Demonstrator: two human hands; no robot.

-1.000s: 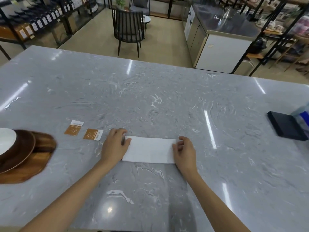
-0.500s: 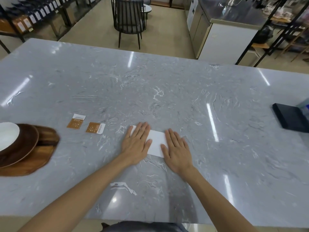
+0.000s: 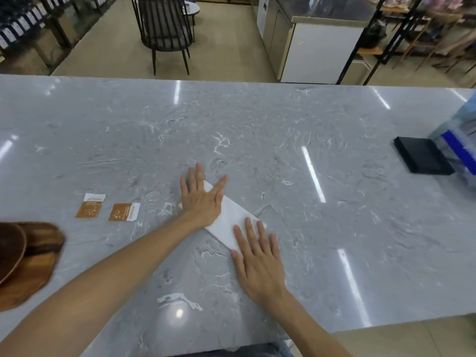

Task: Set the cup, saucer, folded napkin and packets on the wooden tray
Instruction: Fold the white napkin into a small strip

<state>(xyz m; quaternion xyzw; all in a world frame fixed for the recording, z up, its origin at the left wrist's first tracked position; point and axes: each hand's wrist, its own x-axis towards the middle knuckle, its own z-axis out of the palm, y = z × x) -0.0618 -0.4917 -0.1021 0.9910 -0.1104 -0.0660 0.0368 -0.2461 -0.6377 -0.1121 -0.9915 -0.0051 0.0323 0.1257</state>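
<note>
The folded white napkin (image 3: pixel 228 220) lies flat on the grey marble counter (image 3: pixel 257 140), set at a slant, its far end under the person's left hand (image 3: pixel 202 199) and its near end under the right hand (image 3: pixel 258 258). Both hands are spread flat, palms down, fingers splayed; neither grasps anything, they only press on the napkin. The left hand covers the napkin's upper left part, and the right hand's fingertips overlap its lower right corner while the palm rests on bare marble just nearer the person.

Left of the napkin, apart from it, lie two orange-and-white packets: the nearer packet (image 3: pixel 124 212) and, just beyond, the farther packet (image 3: pixel 91 206), both flat on the counter. Further left of the napkin, at the picture's edge, sits the wooden tray (image 3: pixel 33 274) with a dark brown saucer (image 3: pixel 10 248) resting on it. Well to the right of the napkin a black flat box (image 3: pixel 422 158) lies beside a clear container with a blue band (image 3: pixel 461 140).
</note>
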